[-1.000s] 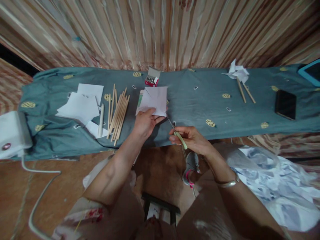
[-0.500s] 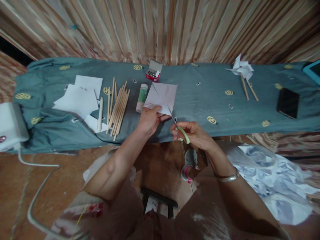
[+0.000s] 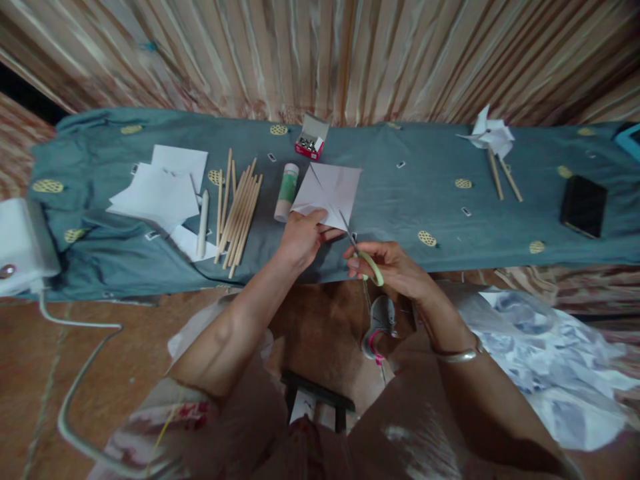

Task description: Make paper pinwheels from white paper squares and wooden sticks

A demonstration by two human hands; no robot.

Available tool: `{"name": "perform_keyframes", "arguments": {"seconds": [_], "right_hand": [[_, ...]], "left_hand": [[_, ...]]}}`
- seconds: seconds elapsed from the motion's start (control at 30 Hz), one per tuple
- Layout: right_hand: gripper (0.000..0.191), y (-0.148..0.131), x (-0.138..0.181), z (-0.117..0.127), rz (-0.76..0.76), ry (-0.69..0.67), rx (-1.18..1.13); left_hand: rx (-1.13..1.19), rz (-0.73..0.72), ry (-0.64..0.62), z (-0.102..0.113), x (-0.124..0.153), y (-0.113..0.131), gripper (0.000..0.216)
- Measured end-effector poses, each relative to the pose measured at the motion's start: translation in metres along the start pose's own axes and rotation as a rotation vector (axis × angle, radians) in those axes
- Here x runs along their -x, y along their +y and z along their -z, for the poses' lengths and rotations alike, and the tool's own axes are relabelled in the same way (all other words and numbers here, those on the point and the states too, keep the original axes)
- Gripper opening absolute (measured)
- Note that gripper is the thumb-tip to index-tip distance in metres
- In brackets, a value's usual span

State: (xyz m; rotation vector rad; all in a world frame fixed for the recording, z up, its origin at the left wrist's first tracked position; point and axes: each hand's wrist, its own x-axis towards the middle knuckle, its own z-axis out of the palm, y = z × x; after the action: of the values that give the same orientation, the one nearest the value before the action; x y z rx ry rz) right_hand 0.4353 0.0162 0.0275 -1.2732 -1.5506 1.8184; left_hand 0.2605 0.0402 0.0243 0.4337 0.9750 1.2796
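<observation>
A square of white paper [image 3: 343, 187] with crease or cut lines toward its middle is pinched at its near edge by my left hand [image 3: 303, 239], thumb on top. My right hand [image 3: 385, 263] holds a pair of scissors [image 3: 371, 268] with pale green handles. Their blades lie at the paper's near right corner, pointing toward its middle. Just left of the paper lies a green and white glue stick [image 3: 287, 192]. Behind it stands an open small red box [image 3: 310, 145] with shiny metal bits inside.
Several wooden sticks [image 3: 241, 217], a white pen-like stick [image 3: 203, 225] and white paper sheets [image 3: 160, 197] lie left. Paper pinwheels on sticks [image 3: 493, 140] and a black phone [image 3: 584, 205] lie right. A white device [image 3: 25, 247] with a cord is far left; a bag of paper scraps [image 3: 545, 360] sits below right.
The view has shifted slightly, so the things on the table appear a little to the right. Both hands keep nearly the same hold on the paper and scissors.
</observation>
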Motion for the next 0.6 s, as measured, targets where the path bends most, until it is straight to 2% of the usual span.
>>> {"name": "perform_keyframes", "arguments": {"seconds": [0.33,0.5,0.6], "right_hand": [[0.042,-0.0007,-0.0006,-0.0014,-0.034,0.018,-0.030],[0.043,-0.0007,-0.0015,-0.0024,-0.037,0.042,-0.044],[0.044,-0.0007,-0.0020,-0.0027,-0.044,0.036,-0.049]], "left_hand": [[-0.002,-0.014,0.001,0.0019,-0.0013,-0.0015,0.009],[-0.006,-0.011,0.027,0.0014,-0.0016,-0.0013,0.018],[-0.007,-0.001,0.032,-0.0010,-0.0004,0.0001,0.012]]}}
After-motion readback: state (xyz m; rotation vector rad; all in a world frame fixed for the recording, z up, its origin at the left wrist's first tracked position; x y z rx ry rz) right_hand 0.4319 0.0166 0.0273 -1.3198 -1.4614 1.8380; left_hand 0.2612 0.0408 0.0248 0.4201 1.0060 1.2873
